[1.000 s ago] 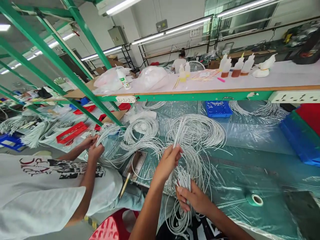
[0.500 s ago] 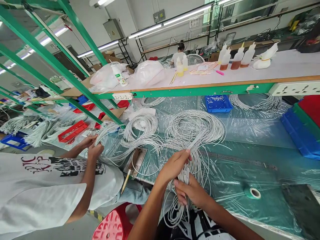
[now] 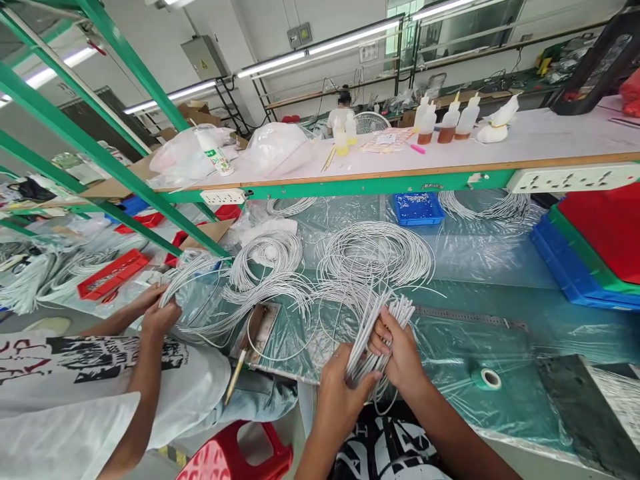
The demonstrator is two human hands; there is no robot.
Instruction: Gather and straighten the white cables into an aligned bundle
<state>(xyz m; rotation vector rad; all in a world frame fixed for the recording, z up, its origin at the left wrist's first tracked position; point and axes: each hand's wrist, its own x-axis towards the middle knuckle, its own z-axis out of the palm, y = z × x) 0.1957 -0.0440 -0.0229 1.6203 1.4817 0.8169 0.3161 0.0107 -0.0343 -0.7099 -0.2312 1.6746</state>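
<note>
A long tabletop under clear plastic sheet fills the scene, with a white shelf on a green frame running along its far side. Stacked red, green and blue trays sit at the right edge. Loose coils of white cable lie spread over the middle of the tabletop, with more coils to their left. At the near left a co-worker in a white printed shirt handles another cable bundle with both hands. A small blue tray rests at the far side under the shelf, and squeeze bottles stand on the shelf above it. A roll of tape lies near the right. At the near centre, just above the tabletop's near edge, the left hand and right hand are both clenched around one bundle of white cable ends, which fans up and away from the fists.
</note>
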